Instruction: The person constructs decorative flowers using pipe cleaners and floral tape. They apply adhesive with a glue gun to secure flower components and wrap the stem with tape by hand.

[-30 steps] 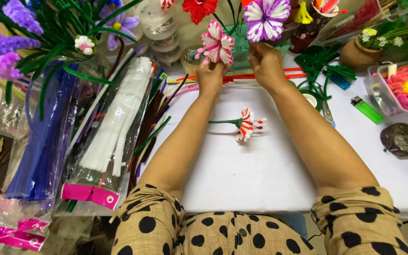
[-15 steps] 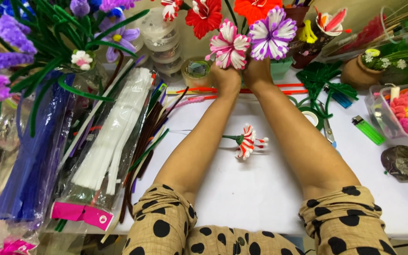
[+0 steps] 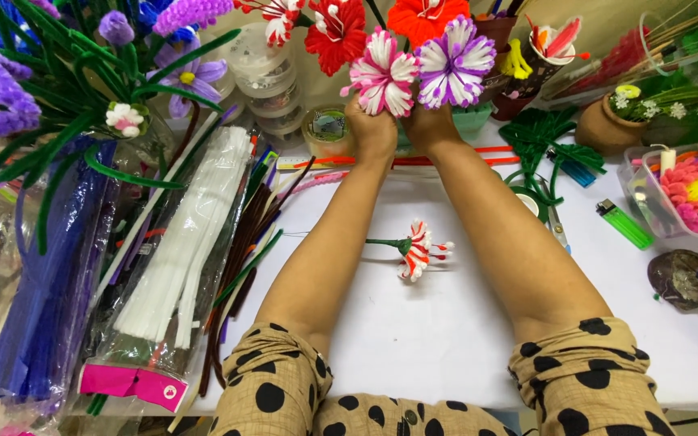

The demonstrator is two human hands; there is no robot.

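1. Looking down from the head camera, both forearms stretch away across the white tabletop (image 3: 446,339), with spotted sleeves at the bottom edge.
2. Left hand (image 3: 372,129) holds up a pink-and-white pipe-cleaner flower (image 3: 383,78); its fingers are closed around the stem, which is hidden inside the grip.
3. Right hand (image 3: 430,127) holds a purple-and-white flower (image 3: 454,63) just beside the pink one, the two blooms touching; these fingers are also wrapped on a stem that cannot be seen.
4. Fingertips of both hands are turned away from the camera, so how each stem sits in the grip cannot be made out.
5. Between the forearms, a small red-and-white flower (image 3: 418,250) lies on its side on the tabletop, green stem pointing left.
6. Along the left, bags of white pipe cleaners (image 3: 183,242) and blue pipe cleaners (image 3: 50,315) run partly out of view.
7. A green lighter (image 3: 624,224) lies to the right; a clear box (image 3: 636,190) behind it is cut off by the edge.
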